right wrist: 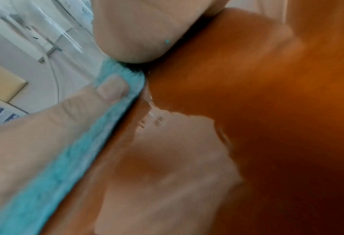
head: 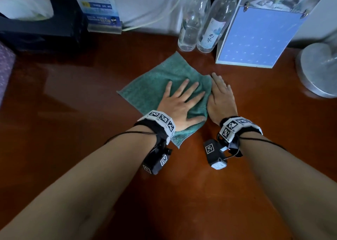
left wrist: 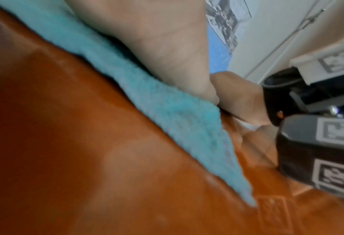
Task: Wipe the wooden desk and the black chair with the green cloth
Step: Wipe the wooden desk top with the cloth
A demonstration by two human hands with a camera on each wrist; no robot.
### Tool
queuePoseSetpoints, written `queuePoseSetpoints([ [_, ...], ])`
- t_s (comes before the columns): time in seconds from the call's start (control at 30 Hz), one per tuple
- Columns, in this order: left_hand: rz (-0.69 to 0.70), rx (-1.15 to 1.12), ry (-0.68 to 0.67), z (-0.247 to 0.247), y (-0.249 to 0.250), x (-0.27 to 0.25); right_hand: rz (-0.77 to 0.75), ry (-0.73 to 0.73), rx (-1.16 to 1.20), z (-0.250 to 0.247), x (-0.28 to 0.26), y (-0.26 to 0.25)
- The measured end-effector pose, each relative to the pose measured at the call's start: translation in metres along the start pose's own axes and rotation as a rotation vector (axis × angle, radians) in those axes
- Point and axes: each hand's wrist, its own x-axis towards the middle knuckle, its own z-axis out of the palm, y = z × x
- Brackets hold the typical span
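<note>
The green cloth lies spread on the reddish-brown wooden desk, near its middle. My left hand presses flat on the cloth's right half with the fingers spread. My right hand lies flat on the bare wood with straight fingers, its inner side against the cloth's right edge. In the left wrist view the palm sits on the cloth. The right wrist view shows a thumb lying on the cloth's edge. No black chair is in view.
Two clear bottles and a blue desk calendar stand just behind the cloth. A black tissue box and a sign holder are at the back left. A silver lamp base sits at the right.
</note>
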Motion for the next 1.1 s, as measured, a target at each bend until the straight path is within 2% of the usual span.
queuePoseSetpoints([
  [0.1,-0.068,-0.058,0.012,0.000,-0.031,-0.015,0.047,0.033,-0.063,0.004,-0.003,-0.005],
  [0.2,-0.273,-0.113,0.054,0.004,-0.082,-0.050,0.123,0.024,-0.137,0.009,-0.004,-0.013],
  [0.33,-0.598,-0.176,0.143,0.014,-0.152,-0.112,0.327,0.152,-0.145,0.026,-0.007,-0.048],
  [0.4,-0.727,-0.203,0.146,0.017,-0.171,-0.134,0.266,0.128,-0.116,0.039,-0.009,-0.078],
  [0.47,-0.776,-0.187,0.145,0.019,-0.175,-0.140,0.170,0.095,-0.089,0.054,-0.010,-0.111],
  [0.6,-0.783,-0.160,0.157,0.018,-0.166,-0.124,0.041,0.014,-0.079,0.078,-0.011,-0.165],
  [0.7,-0.611,-0.106,0.141,0.016,-0.160,-0.112,-0.006,-0.069,-0.158,0.088,-0.011,-0.175],
  [0.8,-0.439,-0.118,0.107,0.012,-0.159,-0.106,0.005,-0.071,-0.184,0.087,-0.010,-0.173],
  [0.9,-0.366,-0.317,0.114,0.005,-0.172,-0.113,0.026,-0.058,-0.175,0.087,-0.010,-0.177],
  [0.97,-0.344,-0.529,0.205,0.000,-0.188,-0.126,0.058,-0.020,-0.120,0.086,-0.009,-0.185],
  [1.0,-0.347,-0.560,0.261,-0.002,-0.198,-0.134,0.037,0.018,-0.084,0.085,-0.006,-0.193],
  [1.03,-0.357,-0.517,0.307,-0.004,-0.208,-0.140,-0.027,0.048,-0.058,0.084,-0.002,-0.205],
  [1.1,-0.395,-0.338,0.330,-0.005,-0.230,-0.147,-0.254,0.028,-0.046,0.089,0.009,-0.240],
])
